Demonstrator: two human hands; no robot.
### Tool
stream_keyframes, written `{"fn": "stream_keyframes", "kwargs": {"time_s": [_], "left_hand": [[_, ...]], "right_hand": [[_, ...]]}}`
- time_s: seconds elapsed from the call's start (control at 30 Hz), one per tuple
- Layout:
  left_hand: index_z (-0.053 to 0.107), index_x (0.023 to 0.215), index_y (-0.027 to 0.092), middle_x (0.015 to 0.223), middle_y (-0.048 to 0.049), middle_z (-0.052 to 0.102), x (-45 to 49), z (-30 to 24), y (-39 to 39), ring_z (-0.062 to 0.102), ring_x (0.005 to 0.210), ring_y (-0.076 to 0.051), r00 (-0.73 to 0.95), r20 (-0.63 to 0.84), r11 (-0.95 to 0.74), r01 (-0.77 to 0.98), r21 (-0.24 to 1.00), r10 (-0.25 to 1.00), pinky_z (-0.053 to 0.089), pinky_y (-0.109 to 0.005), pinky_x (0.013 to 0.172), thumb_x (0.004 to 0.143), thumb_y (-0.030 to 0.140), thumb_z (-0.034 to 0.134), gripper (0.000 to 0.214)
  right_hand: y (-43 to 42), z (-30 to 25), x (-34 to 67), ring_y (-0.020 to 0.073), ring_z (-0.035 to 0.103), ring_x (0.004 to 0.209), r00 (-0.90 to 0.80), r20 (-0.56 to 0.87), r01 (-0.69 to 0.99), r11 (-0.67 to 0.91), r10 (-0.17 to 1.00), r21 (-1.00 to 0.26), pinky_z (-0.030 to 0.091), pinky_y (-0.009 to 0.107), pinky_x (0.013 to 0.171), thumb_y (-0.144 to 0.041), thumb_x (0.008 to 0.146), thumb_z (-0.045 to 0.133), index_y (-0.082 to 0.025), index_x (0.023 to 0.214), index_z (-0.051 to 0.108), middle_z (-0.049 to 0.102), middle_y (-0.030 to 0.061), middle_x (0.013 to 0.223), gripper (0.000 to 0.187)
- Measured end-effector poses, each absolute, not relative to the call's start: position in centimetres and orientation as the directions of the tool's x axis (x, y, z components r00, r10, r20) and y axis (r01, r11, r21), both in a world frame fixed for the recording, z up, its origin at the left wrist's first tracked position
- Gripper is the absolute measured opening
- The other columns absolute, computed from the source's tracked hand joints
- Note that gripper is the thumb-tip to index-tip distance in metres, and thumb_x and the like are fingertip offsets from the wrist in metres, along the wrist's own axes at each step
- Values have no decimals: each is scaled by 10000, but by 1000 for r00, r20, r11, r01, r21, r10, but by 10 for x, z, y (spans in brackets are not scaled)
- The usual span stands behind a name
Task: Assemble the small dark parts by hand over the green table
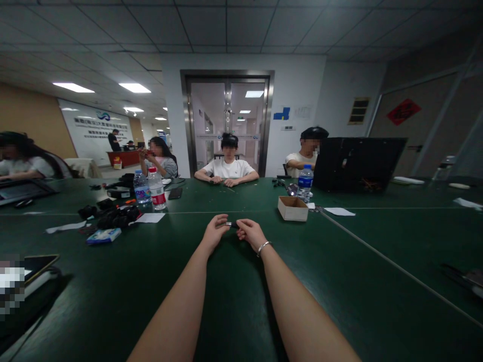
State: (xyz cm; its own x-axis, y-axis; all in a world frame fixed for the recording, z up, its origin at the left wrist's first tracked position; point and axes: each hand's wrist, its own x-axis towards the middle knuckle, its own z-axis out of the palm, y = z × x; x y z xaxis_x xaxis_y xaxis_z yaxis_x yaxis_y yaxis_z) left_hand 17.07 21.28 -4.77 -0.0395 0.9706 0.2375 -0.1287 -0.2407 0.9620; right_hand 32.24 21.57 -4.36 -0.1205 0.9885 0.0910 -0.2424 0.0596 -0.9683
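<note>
A small black object with a silver metal end (233, 224) is held just above the green table, between my two hands. My right hand (251, 234), with a silver bangle at its wrist, pinches the black part between thumb and fingers. On the other side, the curved fingers and thumb of my left hand (215, 235) close around the silver end. What kind of object it is, I cannot make out; the fingers partly cover it.
An open cardboard box (293, 209) stands to the right, near a blue-labelled water bottle (305, 182). To the left are two bottles, black gear (117, 216) and a blue-and-white packet (103, 236). A large black case (356, 163) stands far right. Other people sit around the table (241, 311).
</note>
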Motion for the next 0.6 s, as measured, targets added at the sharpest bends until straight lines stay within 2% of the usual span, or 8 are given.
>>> {"fn": "stream_keyframes", "kwargs": {"time_s": [0.07, 0.17, 0.23, 0.33, 0.43, 0.5, 0.6], "left_hand": [[575, 949, 151, 908, -94, 598, 171, -49, 214, 575, 732, -144, -68, 152, -162, -177, 971, 986, 437, -247, 645, 595, 387, 710, 446], [597, 818, 111, 745, -83, 598, 171, -50, 215, 548, 613, -129, -40, 97, -100, -104, 989, 995, 409, -234, 559, 651, 477, 634, 404], [609, 829, 127, 785, -78, 606, 171, -50, 214, 544, 630, -121, -6, 175, -175, -69, 982, 984, 406, -223, 569, 613, 401, 687, 358], [591, 941, 170, 921, -78, 598, 172, -48, 212, 561, 715, -124, -40, 228, -231, -150, 961, 973, 426, -227, 636, 560, 302, 732, 428], [597, 856, 130, 794, -79, 600, 172, -47, 211, 556, 646, -129, -65, 120, -129, -154, 980, 991, 425, -244, 598, 622, 418, 668, 378], [607, 790, 121, 758, -79, 603, 172, -46, 211, 557, 647, -139, -34, 134, -136, -87, 987, 990, 425, -250, 603, 625, 419, 660, 344], [605, 895, 166, 954, -89, 599, 172, -46, 211, 571, 801, -157, -14, 231, -231, -112, 966, 973, 434, -249, 701, 561, 264, 717, 365]], "right_hand": [[217, -45, 322, 91, 511, 424, -123, 95, -240, 63, 988, -969, 423, 161, 383, -276, 724, 674, -89, 837, 577, 560, 25, 518, 240], [218, -45, 322, 90, 506, 418, -124, 93, -239, 61, 988, -969, 414, 160, 378, -288, 713, 684, -89, 836, 573, 555, 20, 508, 259], [218, -45, 322, 86, 500, 413, -118, 93, -236, 63, 989, -970, 411, 157, 378, -284, 716, 681, -88, 834, 573, 552, 19, 501, 253], [218, -45, 322, 88, 502, 413, -115, 96, -231, 68, 989, -971, 416, 158, 379, -278, 723, 674, -89, 825, 577, 554, 20, 501, 236], [218, -46, 322, 89, 502, 411, -125, 100, -226, 69, 987, -972, 418, 162, 378, -280, 723, 672, -86, 824, 582, 554, 20, 501, 236], [219, -48, 323, 87, 501, 413, -123, 102, -227, 72, 987, -971, 415, 162, 379, -285, 716, 679, -86, 834, 584, 553, 18, 505, 250], [221, -50, 323, 85, 500, 416, -122, 110, -236, 79, 986, -969, 412, 159, 380, -306, 703, 689, -90, 831, 586, 548, 12, 506, 271]]}}
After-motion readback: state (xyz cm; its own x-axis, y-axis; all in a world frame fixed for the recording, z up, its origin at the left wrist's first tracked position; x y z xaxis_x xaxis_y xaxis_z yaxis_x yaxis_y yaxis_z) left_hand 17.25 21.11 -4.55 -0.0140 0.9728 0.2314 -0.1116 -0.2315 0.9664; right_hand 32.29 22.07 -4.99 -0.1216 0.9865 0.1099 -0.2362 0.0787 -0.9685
